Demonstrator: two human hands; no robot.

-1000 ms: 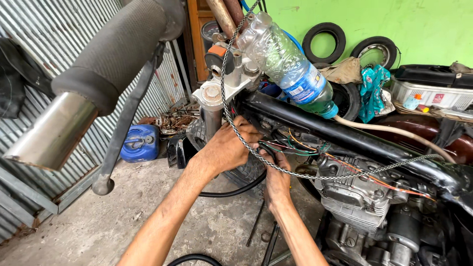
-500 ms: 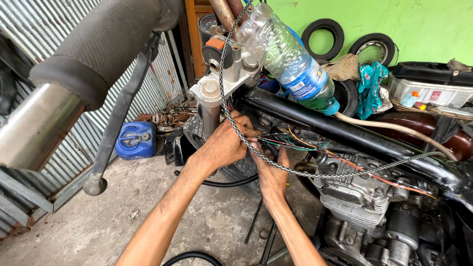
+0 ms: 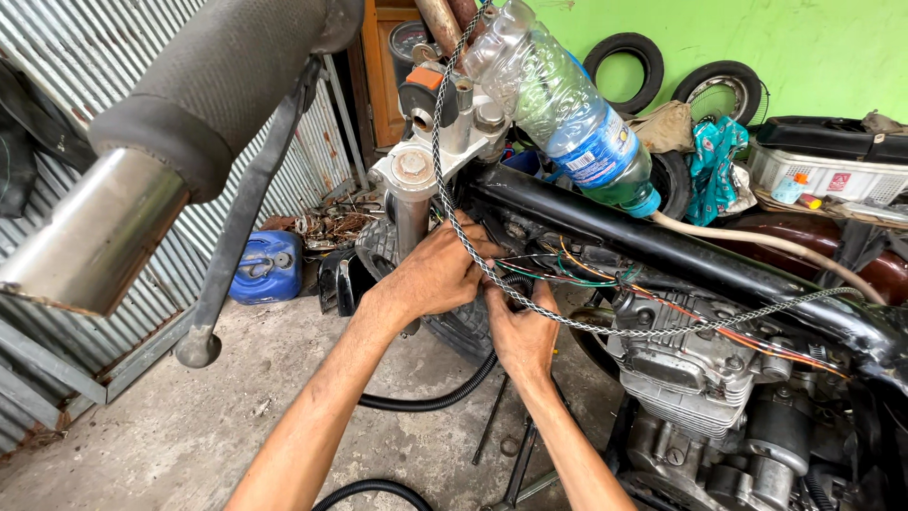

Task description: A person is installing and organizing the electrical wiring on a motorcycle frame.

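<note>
left hand (image 3: 437, 274): curled around wires (image 3: 553, 268) under the frame tube (image 3: 662, 248)
right hand (image 3: 518, 331): fingers tucked behind, grip unclear
braided cable (image 3: 492, 274): crosses both

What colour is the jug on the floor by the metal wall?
Blue; the jug shows best in the head view.

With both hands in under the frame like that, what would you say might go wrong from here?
The upturned plastic bottle hangs tilted right above the loose coloured wires; if knocked, it might drip on them or fall. The braided cable drapes over the left hand and by the right hand, so a quick pull-back could snag it. The handlebar grip and lever sit close to the head.
</note>
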